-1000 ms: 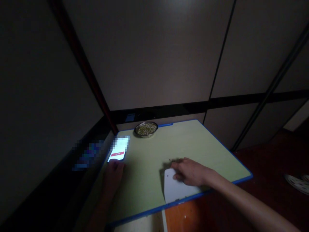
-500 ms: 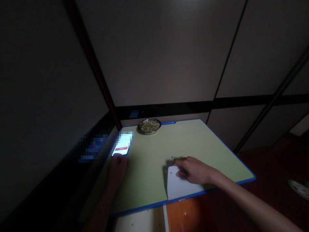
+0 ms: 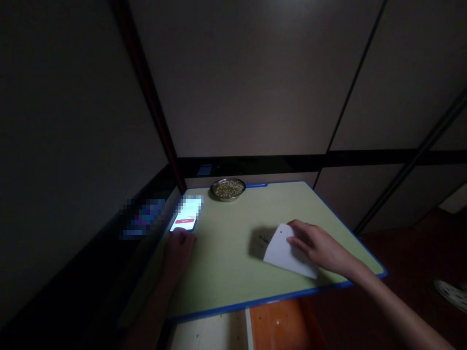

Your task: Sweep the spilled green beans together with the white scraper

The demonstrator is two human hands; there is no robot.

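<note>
My right hand [image 3: 315, 245] grips a thin white sheet [image 3: 286, 255] by its right side, thumb on top and fingers behind. It is tilted above the right half of the pale green table [image 3: 219, 253], casting a shadow to its left. A small dark dot shows near its top corner; whether it is a hole or a mark I cannot tell. Small dark bits [image 3: 263, 239] lie by its left edge. In dim light, my left hand [image 3: 180, 248] rests with curled fingers at the lower end of a lit phone [image 3: 188, 216]; anything inside the fingers is hidden.
A round metal dish [image 3: 228, 189] of small green and pale pieces stands at the table's back edge. Walls rise behind and to the left. Below the blue front edge are a pale surface [image 3: 211, 333] and an orange one [image 3: 280, 323]. A shoe [image 3: 450, 294] is on the right.
My right hand has moved right and slightly away from me, lifting and tilting the white sheet off the table's front edge. My left hand stays by the phone.
</note>
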